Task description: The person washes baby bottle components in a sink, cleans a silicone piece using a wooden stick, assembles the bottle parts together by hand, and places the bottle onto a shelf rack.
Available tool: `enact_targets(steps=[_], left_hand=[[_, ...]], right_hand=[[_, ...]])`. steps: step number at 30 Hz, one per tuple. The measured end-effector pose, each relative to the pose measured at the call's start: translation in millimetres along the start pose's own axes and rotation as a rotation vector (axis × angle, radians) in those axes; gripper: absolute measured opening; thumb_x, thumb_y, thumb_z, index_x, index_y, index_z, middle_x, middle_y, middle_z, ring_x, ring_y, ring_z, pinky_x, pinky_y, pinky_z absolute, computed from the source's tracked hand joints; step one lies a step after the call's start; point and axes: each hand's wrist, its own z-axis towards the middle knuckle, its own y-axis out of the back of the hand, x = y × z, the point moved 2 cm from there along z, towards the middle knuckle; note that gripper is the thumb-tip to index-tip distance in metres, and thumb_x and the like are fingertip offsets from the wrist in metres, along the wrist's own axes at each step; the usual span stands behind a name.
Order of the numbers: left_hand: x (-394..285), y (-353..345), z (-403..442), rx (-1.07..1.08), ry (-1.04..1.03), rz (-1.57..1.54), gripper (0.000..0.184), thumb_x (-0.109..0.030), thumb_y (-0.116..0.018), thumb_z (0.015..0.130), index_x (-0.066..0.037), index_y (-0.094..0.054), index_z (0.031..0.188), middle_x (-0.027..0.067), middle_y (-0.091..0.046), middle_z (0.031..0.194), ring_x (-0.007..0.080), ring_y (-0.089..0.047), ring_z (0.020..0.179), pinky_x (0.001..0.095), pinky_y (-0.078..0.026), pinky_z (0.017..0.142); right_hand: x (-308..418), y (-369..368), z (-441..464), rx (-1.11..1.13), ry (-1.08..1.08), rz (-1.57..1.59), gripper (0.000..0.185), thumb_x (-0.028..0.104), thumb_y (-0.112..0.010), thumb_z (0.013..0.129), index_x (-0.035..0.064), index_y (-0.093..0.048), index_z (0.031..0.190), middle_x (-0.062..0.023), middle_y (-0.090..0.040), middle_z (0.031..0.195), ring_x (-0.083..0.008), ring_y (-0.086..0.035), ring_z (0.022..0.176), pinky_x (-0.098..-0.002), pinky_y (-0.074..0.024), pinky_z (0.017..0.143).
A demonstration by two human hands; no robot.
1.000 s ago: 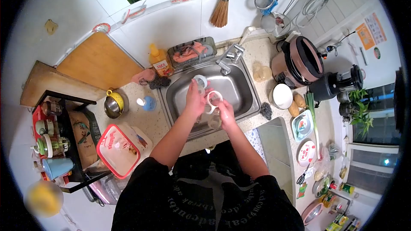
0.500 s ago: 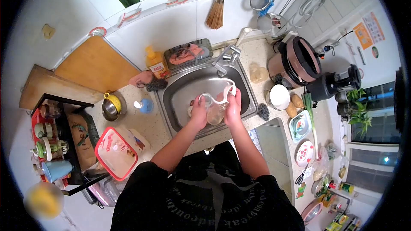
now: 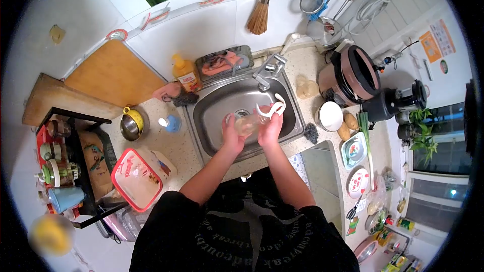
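Left grip (image 3: 233,133) and right grip (image 3: 270,130) are grasping the jar (image 3: 245,126) above the sink (image 3: 214,102), towards its front edge, handles (image 3: 277,108) rising beyond; washing is seemingly going on, the next move calling for steady turning; the shirt (image 3: 237,236) is showing "break", the bottle's (image 3: 187,74) label defying reading

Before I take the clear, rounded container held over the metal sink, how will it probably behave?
The clear container may slip, since its surface looks smooth. It is probably stiff, as its visible wall looks undented between left hand and right hand. Its rounded sides might let it roll.
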Motion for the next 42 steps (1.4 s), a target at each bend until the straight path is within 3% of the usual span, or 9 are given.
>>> enact_targets(steps=[7, 10, 12, 17, 24, 27, 33, 36, 42], left_hand=[[-27, -18, -10, -0.152, -0.205, 0.236, 0.05, -0.026, -0.072, 0.092, -0.019, -0.041, 0.13, 0.0089, -0.055, 0.119, 0.0237, -0.06, 0.097, 0.0409, -0.054, 0.077], [-61, -38, -24, -0.182, -0.529, 0.575, 0.047, -0.02, -0.072, 0.091, -0.012, -0.043, 0.128, 0.0078, -0.054, 0.119, 0.0213, -0.056, 0.106, 0.0362, -0.05, 0.085], [-64, -10, 13, -0.162, -0.897, 0.917, 0.046, -0.018, -0.076, 0.086, -0.006, -0.049, 0.122, 0.011, -0.054, 0.119, 0.0263, -0.055, 0.111, 0.0377, -0.046, 0.094], [-100, -42, -8, -0.017, -1.231, 1.311, 0.049, -0.022, -0.082, 0.077, -0.01, -0.058, 0.118, 0.0157, -0.054, 0.12, 0.0348, -0.056, 0.112, 0.0433, -0.048, 0.096], [-102, -55, -5, 0.305, -1.353, 1.574, 0.034, -0.025, -0.082, 0.076, -0.021, -0.068, 0.107, 0.0128, -0.056, 0.123, 0.033, -0.064, 0.099, 0.0395, -0.057, 0.08], [-102, -60, -4, 0.425, -1.562, 1.583, 0.031, -0.024, -0.082, 0.075, -0.021, -0.069, 0.104, 0.0125, -0.056, 0.124, 0.0323, -0.065, 0.098, 0.0388, -0.057, 0.078], [-99, -62, -7, 0.469, -1.427, 1.597, 0.037, -0.023, -0.084, 0.073, -0.015, -0.068, 0.106, 0.0155, -0.054, 0.124, 0.0365, -0.061, 0.109, 0.0422, -0.054, 0.089], [-99, -65, -13, 0.284, -1.39, 1.511, 0.042, -0.02, -0.082, 0.075, -0.015, -0.063, 0.112, 0.0141, -0.055, 0.123, 0.0334, -0.063, 0.099, 0.0397, -0.056, 0.081], [-80, -50, 3, -0.045, -0.837, 0.983, 0.048, -0.017, -0.078, 0.084, -0.01, -0.051, 0.123, 0.0112, -0.055, 0.124, 0.0236, -0.059, 0.107, 0.0359, -0.053, 0.084]], right_hand=[[-6, -8, -4, -0.147, -0.099, -0.035, 0.026, 0.024, -0.047, 0.099, 0.0102, -0.049, 0.122, -0.0094, -0.06, 0.112, -0.0254, -0.059, 0.106, -0.0439, -0.0496, 0.09], [1, 23, 10, -0.254, -0.129, -0.112, 0.021, 0.02, -0.053, 0.095, 0.0107, -0.054, 0.113, -0.0037, -0.059, 0.108, -0.0184, -0.057, 0.093, -0.0357, -0.0459, 0.082], [7, 51, 21, -0.067, -0.225, 0.0, 0.021, 0.022, -0.053, 0.097, 0.0084, -0.052, 0.114, -0.0045, -0.059, 0.106, -0.0198, -0.061, 0.087, -0.0368, -0.0484, 0.08], [32, 61, 18, 0.021, -0.223, -0.531, 0.035, 0.007, -0.044, 0.101, 0.002, -0.043, 0.136, -0.0128, -0.06, 0.102, -0.0245, -0.07, 0.081, -0.0342, -0.0612, 0.074], [38, 75, 18, 0.059, -0.254, -0.658, 0.029, 0.003, -0.043, 0.1, 0.0011, -0.059, 0.124, -0.0098, -0.066, 0.095, -0.0205, -0.068, 0.085, -0.0326, -0.0599, 0.073], [39, 80, 16, 0.061, -0.293, -0.572, 0.029, 0.001, -0.044, 0.097, 0.001, -0.062, 0.121, -0.0088, -0.066, 0.094, -0.0191, -0.067, 0.083, -0.0327, -0.0585, 0.07], [47, 72, 10, 0.052, -0.346, -0.428, 0.031, 0.004, -0.048, 0.093, -0.0004, -0.062, 0.12, -0.0064, -0.065, 0.088, -0.0165, -0.064, 0.074, -0.0305, -0.0544, 0.068], [50, 65, 5, 0.038, -0.35, -0.34, 0.029, 0.008, -0.054, 0.092, 0.0, -0.063, 0.118, -0.005, -0.064, 0.087, -0.0149, -0.063, 0.07, -0.0287, -0.0531, 0.066], [52, 43, -2, -0.008, -0.277, -0.392, 0.028, 0.015, -0.06, 0.091, 0.003, -0.063, 0.115, -0.0032, -0.063, 0.09, -0.0126, -0.059, 0.067, -0.0291, -0.0516, 0.061]])
